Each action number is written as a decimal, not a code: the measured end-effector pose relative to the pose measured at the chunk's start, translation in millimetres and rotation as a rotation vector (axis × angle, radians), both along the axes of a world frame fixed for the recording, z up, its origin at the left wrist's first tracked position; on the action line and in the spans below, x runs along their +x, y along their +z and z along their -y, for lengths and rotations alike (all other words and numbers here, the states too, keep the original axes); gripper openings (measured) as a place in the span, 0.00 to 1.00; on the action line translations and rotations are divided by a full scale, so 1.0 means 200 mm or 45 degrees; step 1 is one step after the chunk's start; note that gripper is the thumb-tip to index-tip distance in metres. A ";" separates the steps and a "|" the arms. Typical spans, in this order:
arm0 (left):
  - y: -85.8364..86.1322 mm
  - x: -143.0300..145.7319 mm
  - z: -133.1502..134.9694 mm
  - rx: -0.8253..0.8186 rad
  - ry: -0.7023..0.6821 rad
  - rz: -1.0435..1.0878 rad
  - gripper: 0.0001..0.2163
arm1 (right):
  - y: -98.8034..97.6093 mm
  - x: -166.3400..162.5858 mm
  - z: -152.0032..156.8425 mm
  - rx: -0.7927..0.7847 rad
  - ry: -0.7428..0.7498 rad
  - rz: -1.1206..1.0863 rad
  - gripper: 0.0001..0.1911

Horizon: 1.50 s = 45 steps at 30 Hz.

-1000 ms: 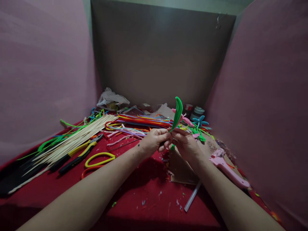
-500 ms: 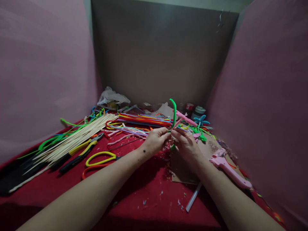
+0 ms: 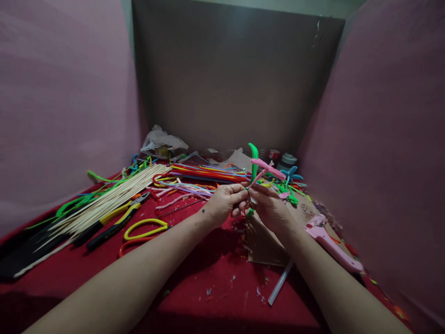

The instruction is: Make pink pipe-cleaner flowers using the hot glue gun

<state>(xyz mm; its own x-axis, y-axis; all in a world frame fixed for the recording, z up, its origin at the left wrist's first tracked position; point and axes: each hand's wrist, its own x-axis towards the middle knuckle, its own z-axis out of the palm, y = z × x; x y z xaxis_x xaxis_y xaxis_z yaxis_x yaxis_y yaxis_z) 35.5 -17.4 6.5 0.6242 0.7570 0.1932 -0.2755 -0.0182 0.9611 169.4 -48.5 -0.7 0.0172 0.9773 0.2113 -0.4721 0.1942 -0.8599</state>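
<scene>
My left hand (image 3: 225,202) and my right hand (image 3: 268,207) meet above the red table, fingertips pinched together on the base of a pipe-cleaner piece. A green looped pipe cleaner (image 3: 253,160) stands up from the pinch. A pink pipe-cleaner flower (image 3: 266,168) branches off to the right of it. Both hands are closed on this piece; how the stems join is hidden by my fingers.
Bamboo skewers (image 3: 107,202), pliers (image 3: 114,221) and yellow-handled scissors (image 3: 144,229) lie left. Coloured pipe cleaners (image 3: 205,174) are heaped behind the hands. A pink glue gun (image 3: 330,243), cardboard (image 3: 264,246), a glue stick (image 3: 278,287) and small jars (image 3: 287,160) sit right. Pink walls enclose the red cloth (image 3: 208,273).
The green loop has been turned and now stands narrower and lower; the pink flower has come up beside it at the pinch. My hands have stayed in place.
</scene>
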 end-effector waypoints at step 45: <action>0.02 -0.05 -0.03 -0.357 -0.458 0.140 0.08 | -0.01 -0.02 -0.01 0.161 -0.054 0.068 0.04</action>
<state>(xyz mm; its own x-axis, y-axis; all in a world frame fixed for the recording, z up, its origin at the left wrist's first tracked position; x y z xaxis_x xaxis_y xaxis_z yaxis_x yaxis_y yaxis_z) 25.8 -12.4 10.2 0.8440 0.5285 0.0916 -0.3170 0.3538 0.8800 165.7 -47.3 -1.9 0.0434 0.9414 0.3345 -0.4153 0.3215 -0.8510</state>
